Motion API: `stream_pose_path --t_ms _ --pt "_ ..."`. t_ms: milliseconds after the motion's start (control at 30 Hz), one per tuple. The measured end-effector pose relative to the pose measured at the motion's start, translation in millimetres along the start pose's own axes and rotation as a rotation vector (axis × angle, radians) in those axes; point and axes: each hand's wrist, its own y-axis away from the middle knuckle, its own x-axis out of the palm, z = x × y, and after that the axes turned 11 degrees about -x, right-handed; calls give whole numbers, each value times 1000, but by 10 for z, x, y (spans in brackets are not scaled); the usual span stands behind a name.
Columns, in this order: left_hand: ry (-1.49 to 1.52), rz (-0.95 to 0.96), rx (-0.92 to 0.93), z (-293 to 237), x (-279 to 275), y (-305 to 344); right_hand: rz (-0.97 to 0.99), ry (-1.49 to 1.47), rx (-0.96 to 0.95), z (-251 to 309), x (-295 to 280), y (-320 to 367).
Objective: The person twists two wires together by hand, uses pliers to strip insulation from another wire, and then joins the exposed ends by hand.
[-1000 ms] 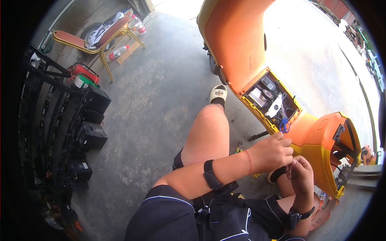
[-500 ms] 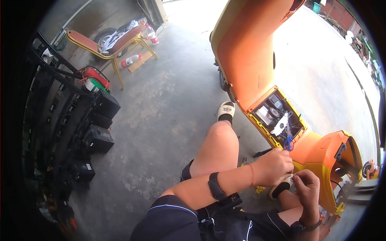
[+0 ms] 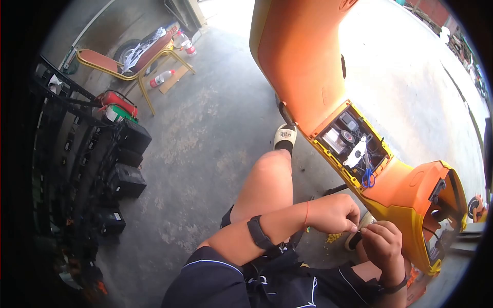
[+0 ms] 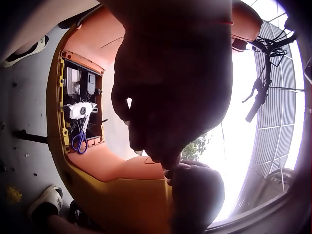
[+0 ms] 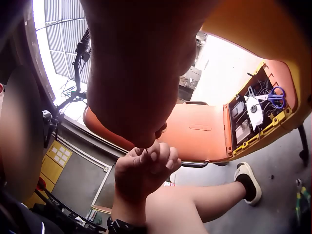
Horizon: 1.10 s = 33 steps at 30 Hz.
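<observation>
My left hand [image 3: 334, 213] and right hand [image 3: 382, 246] meet fingertip to fingertip above my lap, beside the orange and yellow scooter body [image 3: 395, 205]. Both pinch a tiny thin piece [image 3: 360, 230] between thumb and fingers. It is mostly covered by the fingertips, and I cannot tell its kind. The left wrist view has the left hand dark against the light, its fingertips meeting the right hand [image 4: 197, 190]. In the right wrist view the left hand [image 5: 146, 165] has curled fingers. Blue-handled scissors [image 3: 368, 177] lie in the scooter's open compartment [image 3: 354, 179], beside a white part [image 3: 355, 154].
Black box-like batteries [image 3: 128, 179] line the left side near a red fire extinguisher [image 3: 118, 100]. A chair [image 3: 102, 61] stands farther back, with plastic bottles [image 3: 162, 78] by it. Yellow bits [image 3: 334, 237] lie on the floor by my foot, and pliers [image 5: 303, 200] lie nearby.
The hands stay together while the fingers shift. A whitish bit that showed between them half a second ago is now mostly covered. The left wrist has turned, and the head view has swung slightly.
</observation>
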Motion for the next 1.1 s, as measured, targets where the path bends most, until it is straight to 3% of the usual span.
stream_pose_path --t_ms 33,67,133,167,233,267,300,333,367,433,467,500,567,700,833,900,1067,1100 --pt "128 123 -107 4 -2 -3 65 85 -184 17 -25 -3" --pt "129 127 -110 30 5 -22 130 171 -369 24 -49 0" --pt "247 349 -183 75 7 -58 148 234 -473 33 -85 34" --pt "248 353 -183 76 16 -57 166 299 -579 37 -97 53" --pt "176 218 -130 26 -44 -57 149 311 -569 -38 -38 40" --pt "176 227 -127 65 -20 -83 110 193 -295 -75 27 51" --pt "-67 -83 65 119 22 -100 67 77 -21 -80 58 74" --pt "-310 -393 260 154 57 -122 69 -182 372 -35 72 73" --pt "-314 -381 267 177 93 -143 59 -175 381 -71 102 132" --pt "-561 -572 366 143 128 -133 -27 -652 639 -134 172 223" --pt "-624 -562 423 130 146 -132 -63 -888 830 -119 123 231" --pt "-624 -556 430 130 174 -143 -71 -883 833 -142 92 220" --pt "-743 -596 512 146 216 -169 -14 -1128 1034 -186 44 227" --pt "-752 -612 569 122 238 -182 -68 -1046 1019 -195 117 280" --pt "-607 -530 476 105 218 -143 -81 -824 916 -111 176 287" --pt "-535 -498 411 94 179 -136 -11 -308 572 -79 206 273" --pt "-414 -373 302 58 164 -112 -49 -272 595 5 172 184" --pt "-401 -328 320 55 195 -111 -40 -256 523 3 173 178"
